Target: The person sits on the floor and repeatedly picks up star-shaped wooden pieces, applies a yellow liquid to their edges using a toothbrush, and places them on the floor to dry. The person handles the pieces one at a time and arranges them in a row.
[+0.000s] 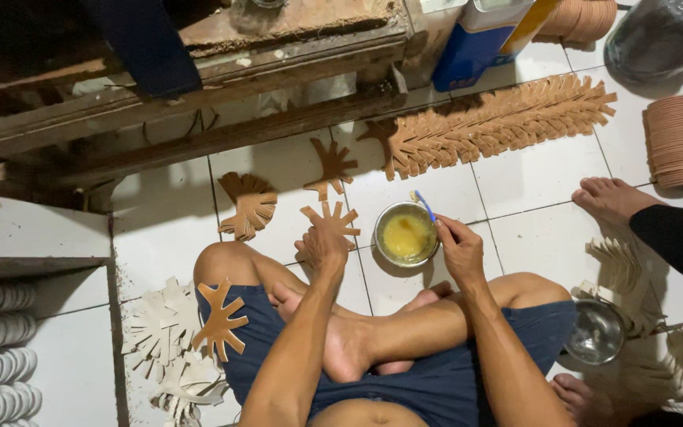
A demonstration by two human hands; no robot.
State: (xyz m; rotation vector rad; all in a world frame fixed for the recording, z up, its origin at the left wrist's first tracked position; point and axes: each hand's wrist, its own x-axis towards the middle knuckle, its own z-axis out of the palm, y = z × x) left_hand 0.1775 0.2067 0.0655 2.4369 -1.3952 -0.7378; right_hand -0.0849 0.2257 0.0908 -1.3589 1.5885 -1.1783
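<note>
White floor tiles [547, 170] carry a metal bowl [405, 233] of yellow glue; right hand [460, 249] grips a blue-handled brush [424, 205] over it, left hand [323, 245] pinches a brown star-shaped cutout [332, 217]; overlapping row of cutouts [499, 122] lies beyond

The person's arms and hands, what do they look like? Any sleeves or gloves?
Both arms are bare, with no sleeves showing. The left hand and right hand wear no gloves, and no rings or watch show. Lower down, the person wears dark blue shorts.

Bare tile betw. glue bowl [405, 234] & cutout row [499, 122]; bench [199, 95] behind.
</note>
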